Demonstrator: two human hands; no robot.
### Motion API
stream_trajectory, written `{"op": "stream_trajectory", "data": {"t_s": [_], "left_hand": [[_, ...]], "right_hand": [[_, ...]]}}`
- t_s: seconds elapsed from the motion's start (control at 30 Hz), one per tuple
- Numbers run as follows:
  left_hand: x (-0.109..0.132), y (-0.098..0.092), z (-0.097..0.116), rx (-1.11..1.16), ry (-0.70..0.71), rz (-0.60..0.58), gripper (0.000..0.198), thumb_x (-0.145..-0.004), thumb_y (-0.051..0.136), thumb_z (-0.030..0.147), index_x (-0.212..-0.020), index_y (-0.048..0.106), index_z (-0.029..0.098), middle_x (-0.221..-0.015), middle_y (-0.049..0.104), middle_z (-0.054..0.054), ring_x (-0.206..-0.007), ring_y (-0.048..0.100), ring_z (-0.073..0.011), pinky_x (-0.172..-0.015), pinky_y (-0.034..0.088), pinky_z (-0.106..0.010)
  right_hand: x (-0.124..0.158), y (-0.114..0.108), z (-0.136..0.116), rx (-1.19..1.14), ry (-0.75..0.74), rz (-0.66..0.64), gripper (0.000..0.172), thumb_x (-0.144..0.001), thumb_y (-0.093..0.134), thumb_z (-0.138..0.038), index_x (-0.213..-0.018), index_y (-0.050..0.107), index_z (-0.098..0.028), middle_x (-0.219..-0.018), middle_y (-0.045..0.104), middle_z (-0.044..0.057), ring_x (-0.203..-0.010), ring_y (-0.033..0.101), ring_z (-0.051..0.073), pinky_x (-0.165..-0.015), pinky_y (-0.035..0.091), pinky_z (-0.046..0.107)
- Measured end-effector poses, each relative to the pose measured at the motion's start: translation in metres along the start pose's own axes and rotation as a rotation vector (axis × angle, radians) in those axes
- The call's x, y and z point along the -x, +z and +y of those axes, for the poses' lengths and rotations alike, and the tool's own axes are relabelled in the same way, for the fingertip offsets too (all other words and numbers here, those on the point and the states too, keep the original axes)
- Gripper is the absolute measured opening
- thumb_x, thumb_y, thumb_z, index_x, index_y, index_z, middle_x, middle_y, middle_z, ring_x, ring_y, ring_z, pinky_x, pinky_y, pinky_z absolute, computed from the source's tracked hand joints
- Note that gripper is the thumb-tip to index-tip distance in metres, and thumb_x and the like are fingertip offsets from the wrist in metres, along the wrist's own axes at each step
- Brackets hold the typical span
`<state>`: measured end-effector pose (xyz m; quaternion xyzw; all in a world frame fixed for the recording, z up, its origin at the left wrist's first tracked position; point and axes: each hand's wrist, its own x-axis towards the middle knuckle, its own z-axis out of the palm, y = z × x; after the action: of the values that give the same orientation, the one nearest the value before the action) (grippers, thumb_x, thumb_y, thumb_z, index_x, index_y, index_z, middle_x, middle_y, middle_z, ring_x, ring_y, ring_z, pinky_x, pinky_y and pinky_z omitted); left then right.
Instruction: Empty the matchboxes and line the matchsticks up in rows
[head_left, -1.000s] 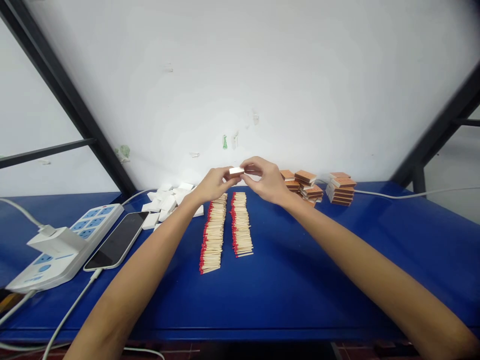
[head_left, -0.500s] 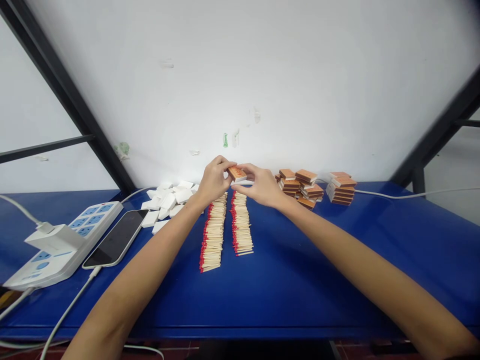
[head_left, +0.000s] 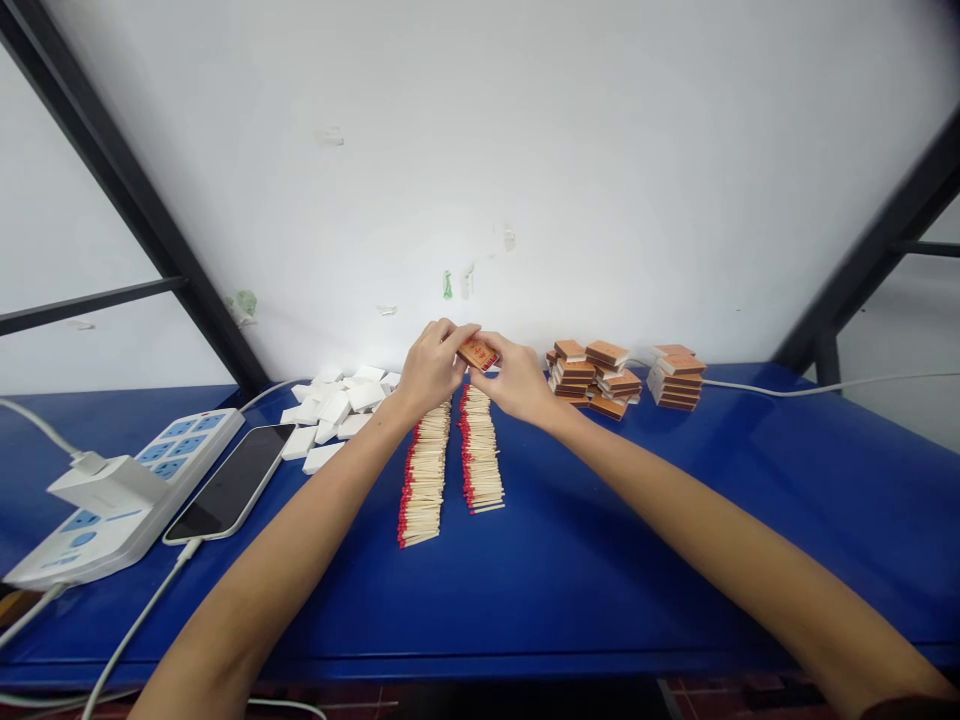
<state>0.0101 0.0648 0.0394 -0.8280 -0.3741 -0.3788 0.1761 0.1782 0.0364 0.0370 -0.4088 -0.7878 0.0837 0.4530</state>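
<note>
Both hands meet at the far middle of the blue table (head_left: 637, 560), above two rows of red-tipped matches (head_left: 450, 460). My left hand (head_left: 429, 368) and my right hand (head_left: 510, 378) pinch one small orange matchbox (head_left: 478, 353) between their fingertips, tilted a little. A heap of white inner trays (head_left: 337, 405) lies just left of my left hand. Stacks of orange matchboxes (head_left: 600, 378) stand just right of my right hand.
A white power strip (head_left: 112, 490) with a plugged-in adapter and a dark phone (head_left: 232, 482) on a cable lie at the left. Another stack of orange boxes (head_left: 675, 378) and a white cable run along the back right. Black frame bars slant at both sides.
A second ago the hands held a white inner tray. Now an orange matchbox sits between the fingers, and both hands have sunk slightly toward the matches.
</note>
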Motion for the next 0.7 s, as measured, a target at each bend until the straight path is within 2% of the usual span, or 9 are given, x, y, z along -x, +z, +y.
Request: {"op": "stream_trajectory", "data": {"t_s": [0.17, 0.23, 0.3, 0.37, 0.47, 0.57, 0.7], "left_hand": [[0.001, -0.003, 0.001, -0.030, 0.046, -0.002, 0.044, -0.086, 0.056, 0.015, -0.129, 0.057, 0.023, -0.112, 0.056, -0.011, -0.100, 0.053, -0.0255, -0.085, 0.048, -0.039], [0.001, -0.004, -0.001, -0.037, 0.061, 0.032, 0.034, -0.089, 0.055, 0.018, -0.122, 0.061, 0.023, -0.114, 0.057, -0.011, -0.100, 0.053, -0.0253, -0.085, 0.048, -0.040], [0.001, -0.005, -0.002, -0.028, 0.071, 0.026, 0.022, -0.093, 0.051, 0.021, -0.111, 0.064, 0.022, -0.106, 0.061, -0.010, -0.096, 0.055, -0.0241, -0.085, 0.047, -0.039], [0.002, -0.004, -0.002, -0.014, 0.074, -0.011, 0.017, -0.096, 0.050, 0.024, -0.100, 0.065, 0.020, -0.095, 0.065, -0.008, -0.092, 0.057, -0.0234, -0.084, 0.046, -0.038], [0.003, -0.002, 0.001, 0.025, 0.069, -0.067, 0.016, -0.096, 0.051, 0.028, -0.094, 0.065, 0.020, -0.092, 0.067, -0.008, -0.091, 0.059, -0.0232, -0.083, 0.046, -0.036], [0.003, -0.003, 0.003, 0.087, 0.059, -0.139, 0.016, -0.094, 0.052, 0.029, -0.095, 0.065, 0.020, -0.096, 0.068, -0.007, -0.093, 0.061, -0.0228, -0.083, 0.047, -0.035], [-0.001, -0.008, 0.002, 0.171, 0.021, -0.315, 0.019, -0.091, 0.054, 0.031, -0.091, 0.069, 0.019, -0.092, 0.072, -0.006, -0.084, 0.066, -0.0209, -0.082, 0.048, -0.035]], "right_hand": [[-0.003, 0.001, 0.008, -0.046, 0.016, 0.027, 0.045, -0.077, 0.059, -0.022, -0.122, 0.056, -0.020, -0.117, 0.070, 0.005, -0.099, 0.065, 0.021, -0.089, 0.048, 0.032], [-0.006, 0.001, 0.012, -0.113, 0.094, 0.071, 0.046, -0.073, 0.062, -0.023, -0.119, 0.054, -0.021, -0.117, 0.068, 0.006, -0.097, 0.065, 0.021, -0.085, 0.050, 0.032], [-0.009, -0.001, 0.014, -0.195, 0.185, 0.118, 0.049, -0.071, 0.063, -0.025, -0.118, 0.051, -0.022, -0.112, 0.068, 0.006, -0.090, 0.065, 0.019, -0.079, 0.051, 0.031], [-0.012, -0.005, 0.014, -0.241, 0.229, 0.155, 0.050, -0.070, 0.065, -0.028, -0.118, 0.050, -0.021, -0.107, 0.068, 0.005, -0.083, 0.065, 0.018, -0.075, 0.050, 0.031], [-0.013, -0.012, 0.014, -0.168, 0.224, 0.183, 0.040, -0.072, 0.067, -0.036, -0.108, 0.057, -0.021, -0.105, 0.071, 0.005, -0.083, 0.064, 0.019, -0.077, 0.048, 0.032], [-0.011, -0.019, 0.016, -0.059, 0.226, 0.148, 0.031, -0.074, 0.068, -0.040, -0.098, 0.064, -0.021, -0.100, 0.073, 0.003, -0.084, 0.065, 0.019, -0.081, 0.046, 0.032], [-0.007, -0.024, 0.022, -0.031, 0.226, 0.058, 0.022, -0.076, 0.065, -0.036, -0.090, 0.068, -0.020, -0.090, 0.074, 0.002, -0.077, 0.064, 0.017, -0.078, 0.046, 0.029]]}}
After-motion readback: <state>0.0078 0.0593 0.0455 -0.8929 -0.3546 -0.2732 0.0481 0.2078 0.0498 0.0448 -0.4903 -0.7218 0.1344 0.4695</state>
